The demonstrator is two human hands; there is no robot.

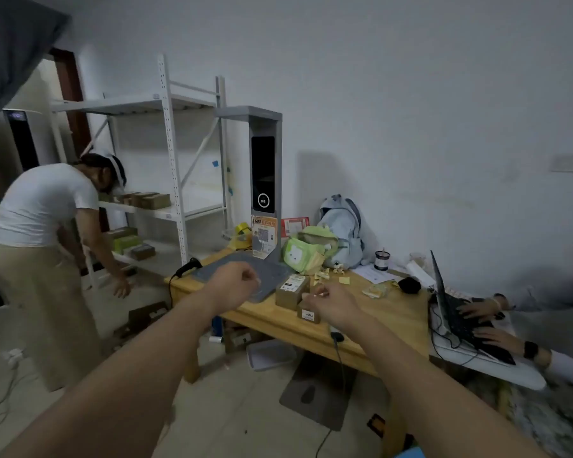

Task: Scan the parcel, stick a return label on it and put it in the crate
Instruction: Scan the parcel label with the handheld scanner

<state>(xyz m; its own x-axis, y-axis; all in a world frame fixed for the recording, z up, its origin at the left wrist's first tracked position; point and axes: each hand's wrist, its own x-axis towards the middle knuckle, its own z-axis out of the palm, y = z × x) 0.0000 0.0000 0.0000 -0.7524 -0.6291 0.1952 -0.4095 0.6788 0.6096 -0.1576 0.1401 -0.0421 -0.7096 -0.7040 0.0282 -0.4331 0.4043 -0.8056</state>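
Observation:
Two small brown cardboard parcels stand on the wooden table [391,312]: a taller one [291,291] with a printed label on top, and a lower one [307,314] with a white label on its front. My left hand [237,282] hovers as a closed fist over the grey scanning plate [272,271], with nothing visible in it. My right hand [333,305] is just right of the lower parcel and pinches a small pale sticker [320,294] between its fingertips. The scanner tower [266,175] rises behind the plate. A pale crate [270,356] sits on the floor under the table.
A black handheld scanner [188,267] lies at the table's left corner. Bags [311,251], loose yellow stickers [344,280] and a small jar [382,260] crowd the back. A person [43,226] bends at the shelf [172,153] on the left. Another person's hands type on a laptop [457,312] on the right.

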